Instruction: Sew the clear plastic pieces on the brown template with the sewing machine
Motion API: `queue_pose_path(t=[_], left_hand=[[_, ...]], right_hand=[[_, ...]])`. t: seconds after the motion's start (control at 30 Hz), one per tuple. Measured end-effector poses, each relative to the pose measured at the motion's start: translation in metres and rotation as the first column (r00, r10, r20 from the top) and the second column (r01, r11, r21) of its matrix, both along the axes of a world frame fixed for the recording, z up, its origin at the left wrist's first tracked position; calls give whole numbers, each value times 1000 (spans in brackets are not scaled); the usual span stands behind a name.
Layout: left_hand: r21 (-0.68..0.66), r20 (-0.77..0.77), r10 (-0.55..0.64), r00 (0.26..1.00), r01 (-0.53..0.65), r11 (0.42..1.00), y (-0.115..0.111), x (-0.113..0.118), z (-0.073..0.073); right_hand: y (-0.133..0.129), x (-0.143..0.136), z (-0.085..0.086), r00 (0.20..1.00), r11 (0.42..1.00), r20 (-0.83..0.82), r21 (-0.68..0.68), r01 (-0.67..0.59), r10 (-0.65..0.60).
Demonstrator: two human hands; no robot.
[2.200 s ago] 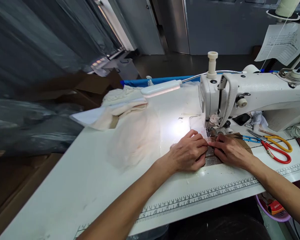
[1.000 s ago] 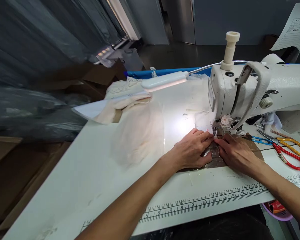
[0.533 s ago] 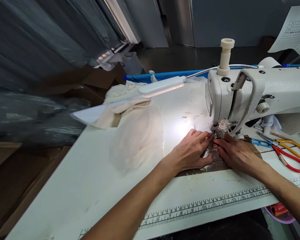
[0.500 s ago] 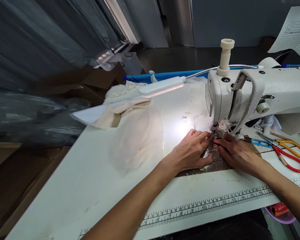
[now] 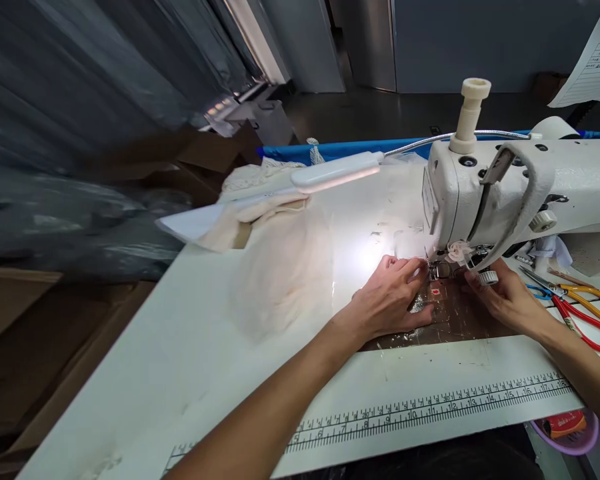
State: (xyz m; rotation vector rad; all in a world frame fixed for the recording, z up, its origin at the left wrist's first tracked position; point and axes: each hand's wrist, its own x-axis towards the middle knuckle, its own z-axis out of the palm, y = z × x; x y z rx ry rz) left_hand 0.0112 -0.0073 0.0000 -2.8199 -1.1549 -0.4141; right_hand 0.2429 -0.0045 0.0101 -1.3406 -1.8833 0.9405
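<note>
Positioning step, seemingly: brown sheet (image 5: pixel 473 327) inside the front edge of the surface (image 5: pixel 205 373), my left hand (image 5: pixel 393 297) on it, right hand (image 5: pixel 513 300) beside the presser foot (image 5: pixel 434 270), grips indiscernible; next move calls for steady fingers.

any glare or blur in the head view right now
Head view: white glare washes out the tabletop left of the white sewing machine; glints speckle the shiny brown sheet; the grey plastic-wrapped pile looks smeared; the black ruler markings stay readable.

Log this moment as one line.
left hand: at presser foot, on brown sheet | right hand: by knob | scissors: on table | lamp: lit
</note>
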Motion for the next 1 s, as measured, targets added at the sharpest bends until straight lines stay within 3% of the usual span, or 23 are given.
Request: queue_pose_path(t=[0.1,0.2,0.33,0.53,0.7,1.0], left_hand=[[10,13,3,1000,-3,1000,0,0,-2],[17,28,23,999,-23,1000,-1,1,-1],[13,73,76,994,-77,997,-2,3,1],[5,132,85,988,-86,996,-3,3,0],[9,161,101,982,-104,995,-3,3,-2],[0,204,117,972,-119,993,-1,2,-4]], right_hand=[[-12,4,-8,1000,998,-6,55,22,-22],[-19,5,-20,995,978,52,198,70,-82],[-23,2,-29,986,938,148,345,21,-77],[-24,2,-27,973,911,223,411,-36,-62],[-23,4,-27,983,899,176,436,-35,-47],[-22,4,-20,983,824,178,563,-70,-38]])
